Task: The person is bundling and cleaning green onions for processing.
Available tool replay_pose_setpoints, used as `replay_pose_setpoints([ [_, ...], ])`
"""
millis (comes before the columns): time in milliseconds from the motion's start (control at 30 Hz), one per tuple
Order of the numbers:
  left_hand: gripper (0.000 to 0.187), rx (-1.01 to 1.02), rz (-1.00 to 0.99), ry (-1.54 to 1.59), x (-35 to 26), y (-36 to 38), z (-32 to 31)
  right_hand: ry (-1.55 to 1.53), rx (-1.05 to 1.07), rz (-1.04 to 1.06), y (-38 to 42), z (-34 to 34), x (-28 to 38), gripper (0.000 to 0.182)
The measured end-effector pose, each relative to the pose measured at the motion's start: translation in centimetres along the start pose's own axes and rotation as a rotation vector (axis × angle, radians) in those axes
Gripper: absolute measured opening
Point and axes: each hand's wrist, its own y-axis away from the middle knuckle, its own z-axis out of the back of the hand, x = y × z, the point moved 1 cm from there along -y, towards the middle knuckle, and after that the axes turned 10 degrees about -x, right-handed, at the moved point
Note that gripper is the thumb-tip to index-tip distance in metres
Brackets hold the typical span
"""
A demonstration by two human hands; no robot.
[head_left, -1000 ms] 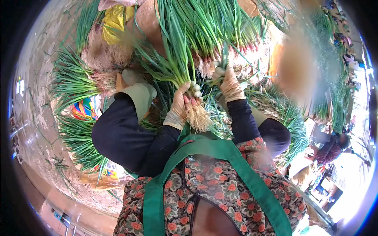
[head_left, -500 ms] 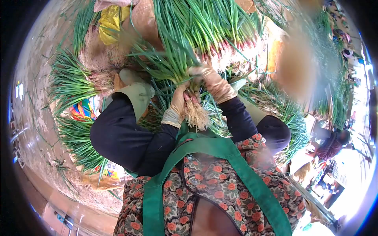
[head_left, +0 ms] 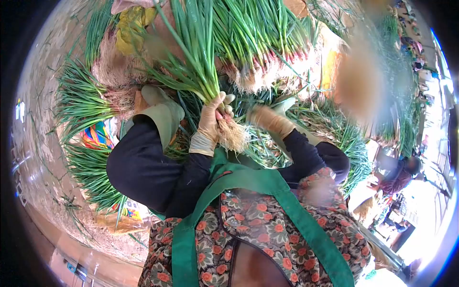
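Observation:
My gloved left hand point(head_left: 213, 112) grips a bunch of spring onions point(head_left: 204, 71) just above the roots. The pale, stringy roots point(head_left: 232, 134) hang below my fist, and the long green leaves point up and away from me. To the right of the bunch, my gloved right hand point(head_left: 268, 119) is apart from it, blurred by motion, with its fingers smeared. Beyond both hands lies a large pile of spring onions point(head_left: 258, 38), with reddish stems and its roots turned toward me. Loose green leaves point(head_left: 267, 150) lie beneath my hands, between my boots.
On the left, spring onion bundles point(head_left: 86, 95) rest on the dirt floor point(head_left: 43, 129). A yellow plastic bag point(head_left: 131, 31) is at the upper left. My boots point(head_left: 165, 115) flank the work spot. More trimmings point(head_left: 351, 148) lie right, and a person point(head_left: 401, 174) sits farther off.
My right hand has left the bunch and moved right and down. My left hand, still holding the bunch, has shifted slightly left, and the leaves stand more upright.

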Motion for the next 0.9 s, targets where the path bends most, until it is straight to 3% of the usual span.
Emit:
replay_pose_setpoints([
  [33, 0.026, -0.017, 0.058, 0.125, 0.1, -0.5, 0.3, -0.02, 0.064, -0.061, 0.7, -1.4, -1.0, 0.022],
  [67, 0.023, 0.198, 0.148, 0.142, 0.0, -1.6, 1.6, -0.039, 0.125, -0.122, 1.6, -3.1, -2.4, 0.034],
  [133, 0.019, 0.13, 0.101, 0.101, 0.4, -1.1, 1.3, -0.075, 0.248, -0.241, 1.9, -5.0, -4.2, 0.059],
  [200, 0.019, 0.084, -0.008, 0.055, 0.7, -0.8, 0.6, 0.055, 0.14, -0.443, -0.3, -3.2, -4.5, 0.058],
  [267, 0.019, 0.106, -0.086, 0.103, 1.0, -1.4, 0.7, 0.15, -0.033, -0.665, -5.8, 0.4, -2.7, 0.041],
  [333, 0.02, -0.089, -0.084, -0.001, 0.6, -0.7, 0.2, 0.041, -0.025, -0.814, -8.1, 0.0, -3.7, 0.034],
  [367, 0.021, -0.19, -0.09, -0.045, 0.2, -0.4, 0.0, 0.065, -0.054, -0.723, -8.3, -0.2, -3.2, 0.023],
  [400, 0.024, -0.214, -0.085, -0.071, 0.0, -0.2, -0.5, 0.101, -0.075, -0.689, -8.5, 0.4, -1.8, 0.023],
  [467, 0.024, -0.08, -0.093, -0.107, 0.3, -1.0, 0.7, 0.001, -0.097, -0.612, -9.4, 3.1, 3.4, 0.025],
  [500, 0.024, -0.013, -0.09, -0.129, 0.7, -1.6, 1.5, 0.379, 0.075, -0.555, -7.6, 0.8, 5.0, 0.025],
  [533, 0.023, -0.052, -0.105, -0.21, 0.8, -2.0, 1.9, 0.036, 0.196, -0.587, -7.9, 2.9, 7.7, 0.029],
  [567, 0.023, -0.09, -0.118, -0.291, 0.8, -2.4, 2.3, 0.131, 0.416, -0.484, -7.8, 3.8, 10.0, 0.036],
  [633, 0.024, -0.159, -0.155, -0.249, 1.7, -2.4, 2.1, -0.131, 0.347, -0.23, -4.9, 2.4, 8.4, 0.036],
  [667, 0.021, -0.186, -0.146, -0.269, 1.8, -2.3, 2.0, -0.247, 0.106, -0.177, -3.9, -0.4, 5.8, 0.027],
  [733, 0.015, -0.24, -0.132, -0.318, 1.6, -2.2, 2.0, -0.591, -0.048, -0.635, -7.1, 1.9, 5.5, 0.017],
  [833, 0.013, -0.089, -0.134, -0.144, 1.4, -1.5, 1.4, -1.13, -0.028, -1.053, -10.2, -1.0, 6.1, 0.017],
  [867, 0.013, -0.107, -0.101, -0.117, 1.1, -1.2, 1.3, -1.182, -0.223, -1.124, -9.9, -2.7, 5.8, 0.019],
  [900, 0.014, -0.077, -0.061, -0.034, 0.9, -0.9, 1.1, -1.351, -0.243, -1.245, -9.4, -3.5, 4.9, 0.019],
])
